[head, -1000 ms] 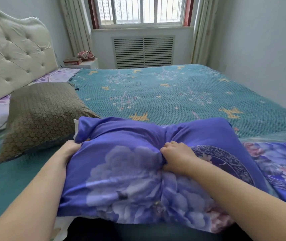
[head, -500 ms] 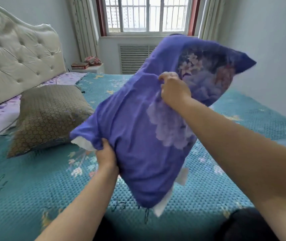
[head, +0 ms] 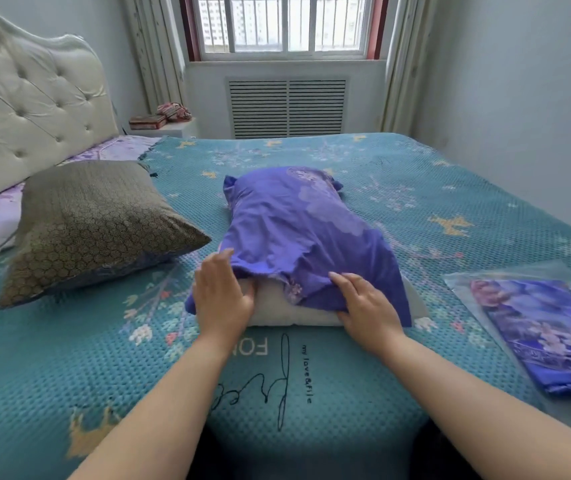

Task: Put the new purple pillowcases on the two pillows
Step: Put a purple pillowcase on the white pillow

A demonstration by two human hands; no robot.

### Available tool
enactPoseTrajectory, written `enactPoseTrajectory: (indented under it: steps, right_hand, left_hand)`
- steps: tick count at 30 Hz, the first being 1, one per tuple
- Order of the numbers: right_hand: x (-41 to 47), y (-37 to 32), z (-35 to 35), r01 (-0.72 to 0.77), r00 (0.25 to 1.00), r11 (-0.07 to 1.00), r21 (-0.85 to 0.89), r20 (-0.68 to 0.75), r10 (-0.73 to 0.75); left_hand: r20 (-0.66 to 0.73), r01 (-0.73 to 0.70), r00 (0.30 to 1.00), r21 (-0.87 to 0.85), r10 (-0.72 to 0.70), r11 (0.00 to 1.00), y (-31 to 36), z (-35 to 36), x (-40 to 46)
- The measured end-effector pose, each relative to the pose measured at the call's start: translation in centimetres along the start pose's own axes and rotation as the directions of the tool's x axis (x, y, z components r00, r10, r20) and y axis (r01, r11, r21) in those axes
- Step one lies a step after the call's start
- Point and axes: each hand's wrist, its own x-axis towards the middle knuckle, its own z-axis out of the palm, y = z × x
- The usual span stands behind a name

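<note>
**Pillow Partly Cased at Bed Centre**

The white pillow point(head: 287, 308) lay lengthwise on the teal waffle-textured bedspread point(head: 346, 393), its far end inside the purple floral pillowcase point(head: 298, 230). The near end of the pillow remained bare, showing white below the open hem of the pillowcase.

The left hand point(head: 221, 296) rested at the left near corner of the hem, fingers straight and close together, touching the fabric. The right hand point(head: 363, 306) gripped the hem at the right near corner, fingers spread over the cloth with the thumb beneath it.

The brown honeycomb-patterned pillow point(head: 93, 226) lay to the left, near the cream tufted headboard point(head: 27, 102), just apart from the cased pillow. The folded purple pillowcase in clear plastic wrap point(head: 547, 330) lay at the right edge of the bed. Bare bedspread lay open on the near side and far side of the pillow.
</note>
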Motion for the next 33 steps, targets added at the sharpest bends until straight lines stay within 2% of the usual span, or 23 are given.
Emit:
enactPoseTrajectory:
  steps: [2, 4, 6, 8, 11, 13, 14, 16, 17, 19, 20, 22, 25, 26, 28, 29, 31, 32, 33]
  right_hand:
    - [-0.2, 0.7, -0.3, -0.059, 0.981, 0.989, 0.136, -0.176, 0.082]
    - [0.4, 0.9, -1.4, 0.018, 0.935, 0.984, 0.178, -0.352, 0.046]
    - [1.0, 0.4, -2.8, 0.159, 0.886, 0.964, 0.212, -0.462, -0.044]
    - [0.9, 0.4, -4.0, 0.213, 0.882, 0.961, 0.176, -0.457, -0.112]
    - [0.7, 1.9, -4.8, 0.105, 0.962, 0.994, 0.037, -0.256, -0.092]
    - [0.2, 2.2, -4.9, 0.016, 1.000, 0.999, -0.044, 0.003, -0.016]
    - [0.0, 2.0, -4.9, -0.011, 0.991, 0.996, -0.087, 0.131, 0.022]
    - [0.5, 1.3, -5.6, 0.003, 0.935, 0.963, -0.268, 0.343, 0.093]
    - [1.0, 1.1, -6.1, 0.013, 0.888, 0.934, -0.356, 0.433, 0.153]
    - [2.0, 1.7, -6.2, -0.092, 0.776, 0.908, -0.410, 0.541, 0.323]
    - [2.3, 1.9, -6.0, -0.170, 0.717, 0.900, -0.402, 0.575, 0.393]
    - [2.7, 2.2, -4.9, -0.259, 0.657, 0.892, -0.371, 0.609, 0.444]
    - [2.1, 1.9, -3.4, -0.235, 0.669, 0.902, -0.363, 0.613, 0.421]
    - [1.7, 1.8, -3.4, -0.221, 0.676, 0.905, -0.364, 0.612, 0.411]
    - [0.9, 1.9, -4.3, -0.210, 0.660, 0.919, -0.332, 0.646, 0.384]
    - [0.7, 2.2, -5.0, -0.213, 0.637, 0.928, -0.305, 0.677, 0.369]
    - [0.4, 2.8, -6.2, -0.238, 0.590, 0.922, -0.306, 0.709, 0.387]
    - [0.0, 3.0, -6.4, -0.264, 0.583, 0.909, -0.323, 0.697, 0.418]
    - [-0.4, 3.2, -6.2, -0.275, 0.585, 0.897, -0.347, 0.680, 0.443]
  left_hand:
    - [0.115, -0.114, 0.988, 0.135, 0.099, 0.984, -0.9, 0.6, 0.4]
    - [0.161, -0.101, 0.984, 0.123, 0.080, 0.987, -1.6, 1.2, 0.8]
    - [0.040, -0.108, 0.993, -0.055, 0.111, 0.993, -1.4, 1.1, 1.1]
    - [-0.031, -0.188, 0.982, -0.148, 0.185, 0.971, 0.0, 0.3, 1.1]
    - [0.045, -0.339, 0.937, -0.113, 0.345, 0.934, 2.5, 0.2, -0.5]
    - [0.164, -0.422, 0.892, -0.030, 0.421, 0.906, 3.6, 1.2, -2.2]
    - [0.223, -0.457, 0.871, 0.042, 0.437, 0.889, 3.7, 1.9, -2.7]
    - [0.318, -0.441, 0.872, 0.177, 0.373, 0.880, 3.4, 2.3, -3.0]
    - [0.327, -0.415, 0.884, 0.220, 0.334, 0.883, 3.4, 2.0, -2.7]
    - [0.275, -0.437, 0.887, 0.242, 0.370, 0.866, 3.5, 1.7, -2.3]
    - [0.277, -0.487, 0.865, 0.259, 0.419, 0.834, 4.1, 1.2, -2.3]
    - [0.414, -0.592, 0.782, 0.261, 0.466, 0.762, 5.6, 0.2, -2.7]
    - [0.713, -0.617, 0.624, 0.200, 0.318, 0.761, 5.8, 0.3, -3.9]
    - [0.748, -0.601, 0.607, 0.212, 0.267, 0.770, 5.4, 0.5, -4.0]
    - [0.761, -0.543, 0.621, 0.243, 0.190, 0.804, 4.4, 0.7, -4.0]
    - [0.737, -0.490, 0.654, 0.240, 0.171, 0.838, 3.9, 1.0, -4.0]
    - [0.623, -0.415, 0.750, 0.181, 0.222, 0.892, 3.4, 1.1, -4.1]
    - [0.559, -0.428, 0.778, 0.137, 0.287, 0.893, 3.5, 0.9, -4.3]
    - [0.538, -0.465, 0.776, 0.137, 0.329, 0.875, 3.5, 0.7, -4.6]
